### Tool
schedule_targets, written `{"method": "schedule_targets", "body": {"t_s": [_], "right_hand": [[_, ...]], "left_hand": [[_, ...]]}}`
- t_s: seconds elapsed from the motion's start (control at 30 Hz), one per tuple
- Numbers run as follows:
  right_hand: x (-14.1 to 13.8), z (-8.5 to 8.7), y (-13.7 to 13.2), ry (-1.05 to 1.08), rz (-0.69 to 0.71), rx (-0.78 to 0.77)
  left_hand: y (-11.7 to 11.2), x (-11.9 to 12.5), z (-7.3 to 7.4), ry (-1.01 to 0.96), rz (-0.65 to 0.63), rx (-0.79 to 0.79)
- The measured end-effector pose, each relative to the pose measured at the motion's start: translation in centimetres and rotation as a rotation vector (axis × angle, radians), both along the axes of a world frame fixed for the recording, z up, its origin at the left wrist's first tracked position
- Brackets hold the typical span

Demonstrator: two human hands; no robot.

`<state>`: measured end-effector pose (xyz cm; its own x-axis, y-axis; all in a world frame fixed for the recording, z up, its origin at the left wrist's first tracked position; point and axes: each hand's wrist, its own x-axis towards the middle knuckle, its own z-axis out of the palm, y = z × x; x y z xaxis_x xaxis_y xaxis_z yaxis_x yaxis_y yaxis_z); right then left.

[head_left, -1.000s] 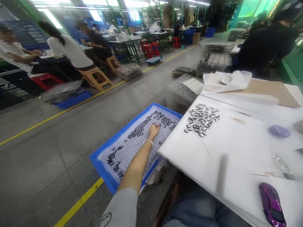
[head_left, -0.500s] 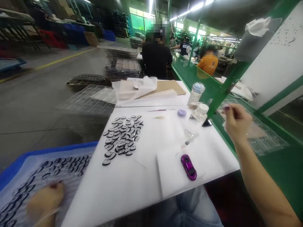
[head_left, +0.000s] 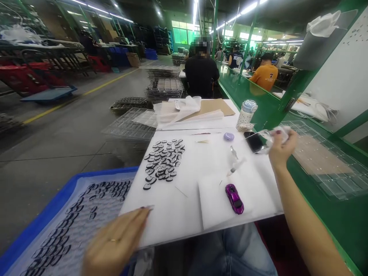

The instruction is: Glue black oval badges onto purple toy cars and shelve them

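Clear container (head_left: 266, 138) sits clasped in the raised right grip (head_left: 283, 149); left grip (head_left: 115, 243), palm down, fingers outstretched, pinches a blurred piece (head_left: 151, 207) over the desk (head_left: 169, 222).

No longer reaches over the blue tray (head_left: 40, 220) with the left hand (head_left: 113, 241); now holds it, blurred, above the near left of the white table (head_left: 169, 218). Grips in the right hand (head_left: 281, 149) the clear jar (head_left: 267, 136), previously standing at far right, baring more of the dark phone (head_left: 253, 142). Faces further right than a second ago.
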<state>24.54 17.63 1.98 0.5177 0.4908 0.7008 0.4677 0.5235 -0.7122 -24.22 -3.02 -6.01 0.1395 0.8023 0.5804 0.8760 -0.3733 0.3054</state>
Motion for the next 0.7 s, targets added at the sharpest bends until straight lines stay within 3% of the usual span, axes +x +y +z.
{"method": "schedule_targets", "body": {"t_s": [0.07, 0.13, 0.27, 0.37, 0.47, 0.57, 0.63, 0.7], "right_hand": [[1.2, -0.8, 0.9, 0.219, 0.000, -0.008], [1.9, -1.3, 1.6, 0.361, 0.057, -0.047], [2.1, -1.6, 2.0, 0.463, 0.151, -0.091], [0.9, -0.7, 1.5, 0.445, 0.142, -0.057], [-1.2, 1.3, 1.0, 0.323, 0.147, -0.003], [-3.5, 3.2, 0.4, -0.096, 0.317, -0.031], [-4.8, 3.8, 0.2, -0.326, 0.439, -0.078], [-5.6, 3.8, 0.4, -0.341, 0.471, -0.099]], "left_hand": [[-0.7, 3.2, 0.9, 0.204, -0.146, 0.088], [-0.9, 5.1, 1.5, 0.284, -0.217, 0.107], [-0.7, 5.8, 2.1, 0.255, -0.202, -0.013], [0.2, 5.8, 2.3, 0.192, -0.148, -0.127], [1.3, 6.1, 2.7, 0.146, -0.149, -0.259], [2.0, 6.3, 3.3, 0.101, -0.124, -0.397], [2.2, 6.4, 3.9, 0.040, -0.078, -0.454], [1.9, 6.8, 4.3, -0.049, -0.015, -0.479]]}}
